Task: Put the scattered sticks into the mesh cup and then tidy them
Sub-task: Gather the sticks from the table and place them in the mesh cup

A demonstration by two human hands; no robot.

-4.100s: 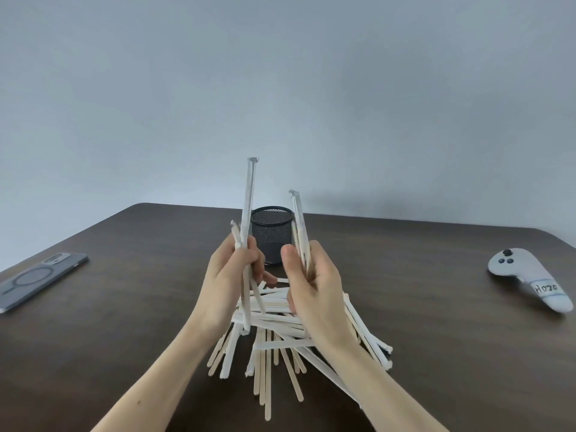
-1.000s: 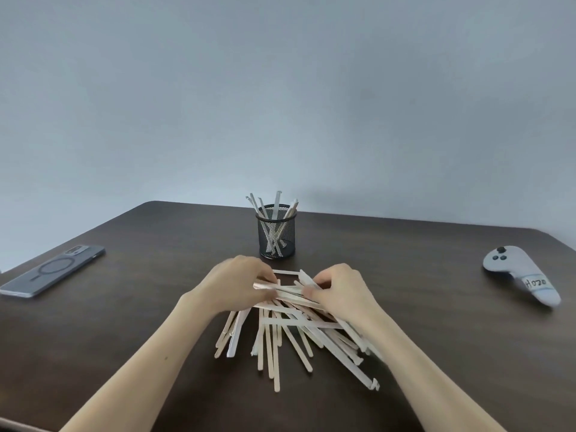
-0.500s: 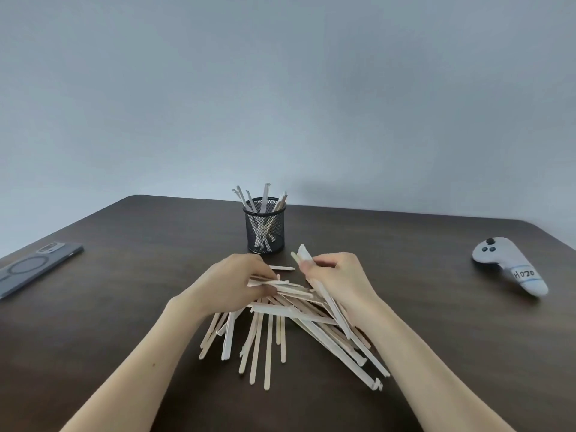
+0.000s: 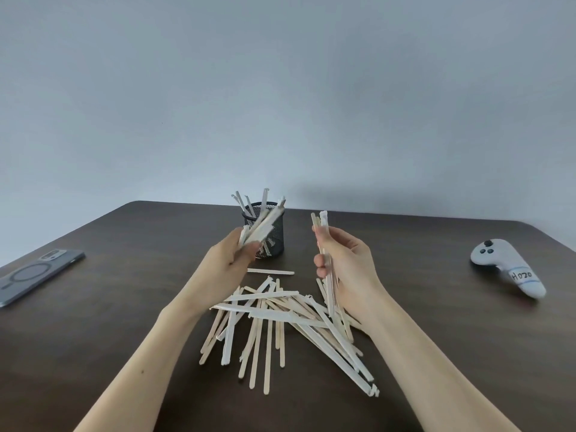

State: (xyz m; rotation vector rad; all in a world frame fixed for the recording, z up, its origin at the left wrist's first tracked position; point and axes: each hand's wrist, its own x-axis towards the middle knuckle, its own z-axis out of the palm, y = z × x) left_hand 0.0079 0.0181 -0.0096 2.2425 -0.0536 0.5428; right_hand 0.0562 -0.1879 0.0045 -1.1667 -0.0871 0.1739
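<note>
On dark table (image 4: 124,307), pale flat sticks (image 4: 274,319) loosely crisscrossed before mesh cup (image 4: 274,235).

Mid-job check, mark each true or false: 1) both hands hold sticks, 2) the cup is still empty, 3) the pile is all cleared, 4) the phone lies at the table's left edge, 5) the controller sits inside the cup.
1) True. The left hand grips a bundle tilted toward the cup, and the right hand holds a few sticks nearly upright.
2) False. Several sticks already stand in the cup, poking above its rim.
3) False. A big pile still lies on the table between the forearms.
4) True. The phone lies flat at the left edge.
5) False. The controller lies on the table far right, apart from the cup.
</note>
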